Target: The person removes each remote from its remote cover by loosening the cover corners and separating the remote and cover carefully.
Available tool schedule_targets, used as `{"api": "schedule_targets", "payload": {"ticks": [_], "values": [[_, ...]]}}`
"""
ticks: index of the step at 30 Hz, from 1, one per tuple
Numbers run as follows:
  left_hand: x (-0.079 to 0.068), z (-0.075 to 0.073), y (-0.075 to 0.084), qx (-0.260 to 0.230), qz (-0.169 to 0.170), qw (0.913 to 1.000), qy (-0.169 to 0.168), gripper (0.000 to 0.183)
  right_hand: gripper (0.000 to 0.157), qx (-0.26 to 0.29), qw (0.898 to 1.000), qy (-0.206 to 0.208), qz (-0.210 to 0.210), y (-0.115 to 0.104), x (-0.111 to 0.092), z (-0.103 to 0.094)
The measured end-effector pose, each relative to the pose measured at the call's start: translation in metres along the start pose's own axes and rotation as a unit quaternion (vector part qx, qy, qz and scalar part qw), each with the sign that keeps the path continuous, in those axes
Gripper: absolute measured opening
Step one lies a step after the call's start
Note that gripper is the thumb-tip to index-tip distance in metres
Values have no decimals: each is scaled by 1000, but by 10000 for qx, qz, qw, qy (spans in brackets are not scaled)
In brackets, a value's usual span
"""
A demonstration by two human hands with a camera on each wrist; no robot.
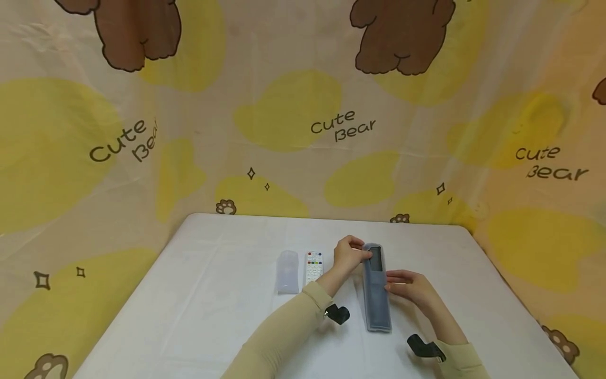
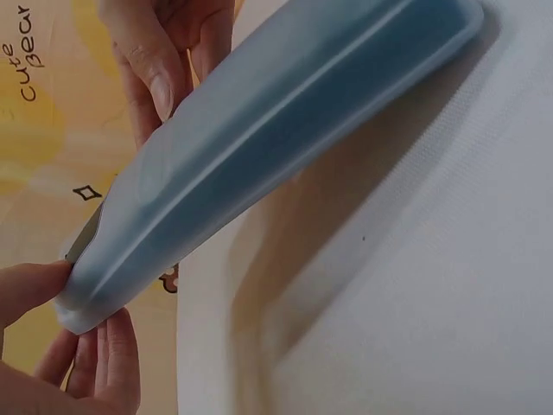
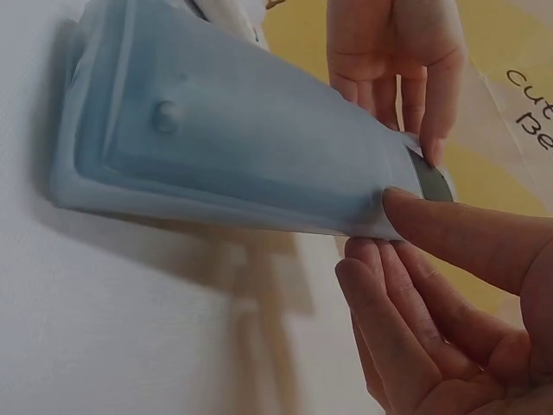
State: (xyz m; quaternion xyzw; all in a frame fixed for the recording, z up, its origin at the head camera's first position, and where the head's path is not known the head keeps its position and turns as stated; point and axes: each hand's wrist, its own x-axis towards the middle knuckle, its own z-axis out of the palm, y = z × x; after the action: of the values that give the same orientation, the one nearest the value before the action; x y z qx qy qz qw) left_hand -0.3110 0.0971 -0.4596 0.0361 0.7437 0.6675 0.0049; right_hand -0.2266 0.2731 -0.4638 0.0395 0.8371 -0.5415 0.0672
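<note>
I am seeing the left hand (image 1: 347, 258) pinching the far end of a translucent bluish remote cover (image 1: 377, 302), the thumb pressing one side and the other fingers curling behind. The right hand (image 1: 416, 288) is gripping the cover's right edge, just far of its middle, between thumb and fingers. A dark insert (image 1: 375, 259), probably a remote control, is showing through the opening at the far end. The cover is pointing lengthwise over the right part of the white desk (image 1: 213, 273), its far end being held up; whether the near end is touching, I cannot tell. I am judging it light, with a soft, slightly grippy skin around a stiff core, hardly fragile. I am favouring holds on the long edges and far rim, where the core is backing the fingers. Left of the hands, a white remote control (image 1: 314, 266) is lying beside a translucent flat sleeve (image 1: 287, 273). Beyond the desk, a bear-print backdrop (image 1: 293, 116) is hanging.
</note>
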Motion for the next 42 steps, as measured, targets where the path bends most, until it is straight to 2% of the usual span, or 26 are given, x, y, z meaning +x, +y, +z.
{"api": "schedule_targets", "payload": {"ticks": [10, 18, 24, 34, 42], "values": [[-4, -4, 13, -52, 254, 9997, 11, 31, 55, -119, 9998, 95, -126, -13, 0, -7], [-8, -9, 21, -169, 628, 9978, -133, 33, 55, 183, 9993, -27, -321, -27, 6, -15], [-11, -14, 26, -261, 734, 9967, -227, 33, 55, 122, 9991, -22, -403, -41, 9, -19], [-15, -21, 34, -209, 907, 9954, -222, 33, 58, 513, 9964, 21, -674, -54, 12, -20], [-20, -23, 40, -117, 1083, 9932, -404, 33, 58, 412, 9953, 212, -853, -64, 14, -24]]}}
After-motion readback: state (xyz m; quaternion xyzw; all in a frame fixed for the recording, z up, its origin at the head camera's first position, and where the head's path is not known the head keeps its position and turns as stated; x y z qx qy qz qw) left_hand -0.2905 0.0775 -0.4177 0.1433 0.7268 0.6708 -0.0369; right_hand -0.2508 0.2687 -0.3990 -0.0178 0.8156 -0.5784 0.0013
